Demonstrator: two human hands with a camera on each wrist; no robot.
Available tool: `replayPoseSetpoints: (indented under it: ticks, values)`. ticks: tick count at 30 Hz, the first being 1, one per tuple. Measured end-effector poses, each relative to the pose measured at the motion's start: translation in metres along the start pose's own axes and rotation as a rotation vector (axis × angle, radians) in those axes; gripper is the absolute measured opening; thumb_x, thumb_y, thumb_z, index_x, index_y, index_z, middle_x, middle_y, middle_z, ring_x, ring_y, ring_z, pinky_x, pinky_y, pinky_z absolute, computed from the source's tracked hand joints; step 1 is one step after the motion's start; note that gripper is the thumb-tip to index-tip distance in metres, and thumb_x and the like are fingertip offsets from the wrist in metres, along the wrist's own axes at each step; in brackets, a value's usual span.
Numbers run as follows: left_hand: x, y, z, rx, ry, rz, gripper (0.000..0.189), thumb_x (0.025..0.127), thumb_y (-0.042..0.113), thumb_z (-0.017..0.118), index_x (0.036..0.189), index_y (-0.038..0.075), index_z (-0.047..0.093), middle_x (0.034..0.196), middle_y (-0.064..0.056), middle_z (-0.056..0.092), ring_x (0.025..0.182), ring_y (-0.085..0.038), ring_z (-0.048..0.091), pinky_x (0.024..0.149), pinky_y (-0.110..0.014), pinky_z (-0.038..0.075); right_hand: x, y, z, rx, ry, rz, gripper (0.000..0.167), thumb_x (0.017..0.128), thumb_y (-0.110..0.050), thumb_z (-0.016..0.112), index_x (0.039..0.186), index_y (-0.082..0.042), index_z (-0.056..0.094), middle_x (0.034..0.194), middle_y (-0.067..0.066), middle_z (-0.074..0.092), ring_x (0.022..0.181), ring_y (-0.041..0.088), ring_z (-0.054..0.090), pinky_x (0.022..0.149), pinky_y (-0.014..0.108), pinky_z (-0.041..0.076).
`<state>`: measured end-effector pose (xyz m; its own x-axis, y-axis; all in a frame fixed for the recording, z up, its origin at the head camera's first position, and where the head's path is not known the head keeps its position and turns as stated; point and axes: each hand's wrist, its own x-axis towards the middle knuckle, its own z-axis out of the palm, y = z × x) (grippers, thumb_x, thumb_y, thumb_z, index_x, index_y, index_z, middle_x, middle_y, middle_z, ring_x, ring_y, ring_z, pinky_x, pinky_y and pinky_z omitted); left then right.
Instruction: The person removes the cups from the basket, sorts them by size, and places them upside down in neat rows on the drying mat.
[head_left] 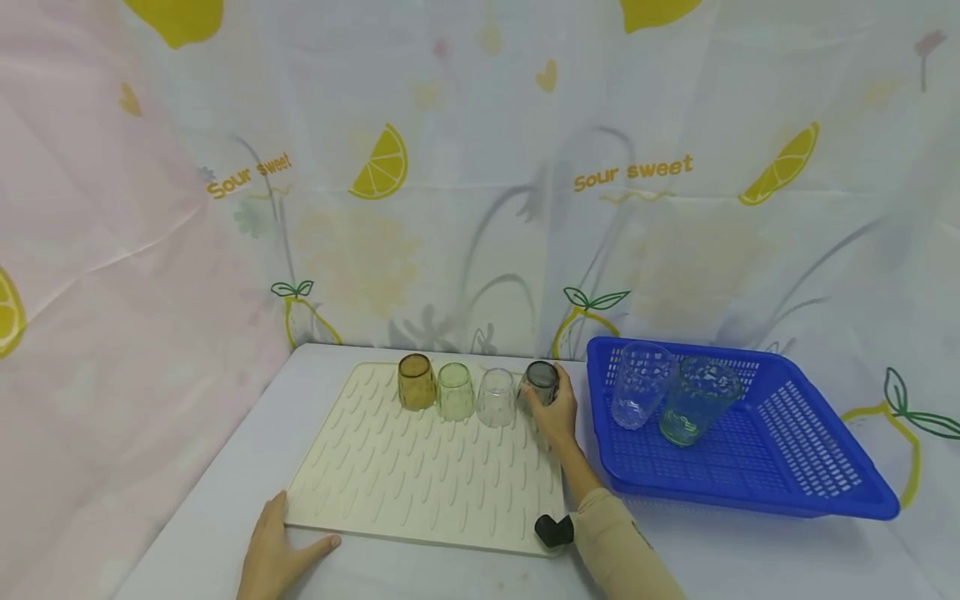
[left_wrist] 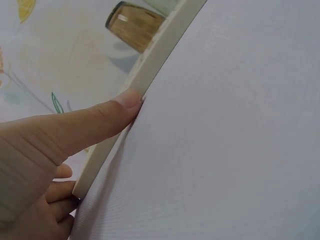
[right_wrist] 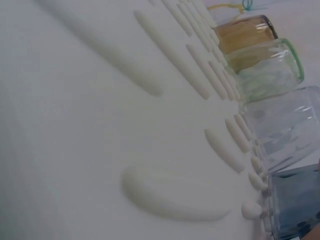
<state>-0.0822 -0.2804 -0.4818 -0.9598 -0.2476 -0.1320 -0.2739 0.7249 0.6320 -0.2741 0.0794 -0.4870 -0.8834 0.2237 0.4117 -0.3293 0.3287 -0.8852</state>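
Observation:
Near the mat's back right, my right hand [head_left: 553, 412] grips a dark grey glass [head_left: 542, 379], thumb on one side and fingers on the other. This glass [right_wrist: 295, 200] stands on the ribbed cream drying mat [head_left: 427, 483]. To its left, in a row, are a colourless glass [head_left: 497, 400], a pale green glass [head_left: 456, 393] and an amber glass [head_left: 416, 385]. My left hand [head_left: 273, 550] spreads around the mat's front left corner. In the left wrist view its straight thumb [left_wrist: 100, 120] touches the front edge, with the other fingers at the corner.
A blue plastic basket [head_left: 742, 492] sits on the white tabletop [head_left: 202, 508] to the right of the mat. Inside it lean a tall clear glass [head_left: 641, 383] and a greenish-blue glass [head_left: 697, 404]. A lemon-printed curtain [head_left: 465, 275] hangs behind the table.

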Motion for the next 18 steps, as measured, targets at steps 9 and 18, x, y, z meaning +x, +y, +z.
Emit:
replayPoseSetpoints:
  ticks: [9,18]
  values:
    - [-0.001,0.0,0.002,-0.001,0.006,-0.001,0.119,0.067,0.035,0.083,0.139,-0.021,0.006,0.142,-0.045,0.01,0.132,-0.057,0.011,0.11,-0.064,0.012,-0.001,0.01,-0.004,-0.107,-0.09,0.061,0.077,0.076,-0.013,0.078,0.136,0.01,0.036,0.135,0.029,0.045,0.127,0.043,0.042,0.109,0.049,0.033]
    - [0.0,-0.001,0.001,-0.008,0.014,-0.009,0.117,0.068,0.035,0.082,0.139,-0.021,0.007,0.143,-0.044,0.011,0.133,-0.056,0.009,0.111,-0.063,0.01,0.001,0.012,-0.008,-0.128,-0.158,0.109,0.079,0.076,-0.016,0.077,0.137,0.011,0.035,0.136,0.031,0.043,0.128,0.044,0.04,0.109,0.051,0.033]
